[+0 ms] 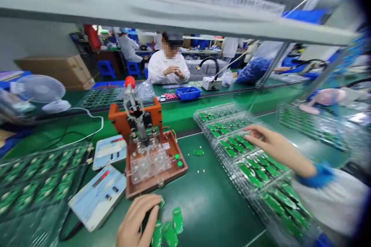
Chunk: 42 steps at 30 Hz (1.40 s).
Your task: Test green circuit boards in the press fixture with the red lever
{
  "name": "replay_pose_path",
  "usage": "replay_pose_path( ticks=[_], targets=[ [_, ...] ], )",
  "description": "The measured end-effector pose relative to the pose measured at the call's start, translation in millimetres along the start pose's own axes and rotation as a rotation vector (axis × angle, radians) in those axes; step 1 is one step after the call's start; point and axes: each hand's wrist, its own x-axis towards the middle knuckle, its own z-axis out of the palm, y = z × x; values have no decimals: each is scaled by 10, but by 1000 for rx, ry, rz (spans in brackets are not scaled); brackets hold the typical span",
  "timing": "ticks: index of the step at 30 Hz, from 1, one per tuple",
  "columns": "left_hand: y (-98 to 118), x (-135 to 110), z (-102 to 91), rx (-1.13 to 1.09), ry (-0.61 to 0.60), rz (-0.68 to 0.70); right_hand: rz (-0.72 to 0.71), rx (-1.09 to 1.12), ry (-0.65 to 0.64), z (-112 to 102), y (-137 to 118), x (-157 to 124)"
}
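Observation:
My left hand is at the front edge, its fingers curled over a small green circuit board that peeks out at the fingertips. Several more green boards lie on the table right beside its thumb. Over a clear plastic tray of green boards, my right hand reaches in from the right with fingers stretched and slightly apart; nothing shows between them. Between the hands and farther back stands a test fixture with an orange frame, a red-knobbed lever clamp and two green buttons.
Two pale blue meter boxes with red displays sit left of the fixture. Another board tray fills the left side. One single board lies mid-table. A shelf beam crosses above. A co-worker sits opposite, behind a blue bin.

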Motion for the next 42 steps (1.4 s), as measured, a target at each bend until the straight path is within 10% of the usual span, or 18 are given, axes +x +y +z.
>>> replay_pose_path(
  ticks=[6, 13, 24, 34, 42],
  targets=[
    [54, 39, -195, 44, -3, -172, -371, 297, -326, 684, -1045, -1105],
    [85, -171, -429, 83, -499, -73, -327, 305, -553, 1748, -1183, -1346],
    [130, -289, -331, 181, -588, -76, -337, 287, -720, 1699, -1251, -1173],
    [-248, 511, -568, 175, -124, 17, -511, 473, -316, 1699, -1500, -225],
    [-458, 753, -409, 146, -151, -5, -643, 464, -327, 1981, -1656, 200]
  ],
)
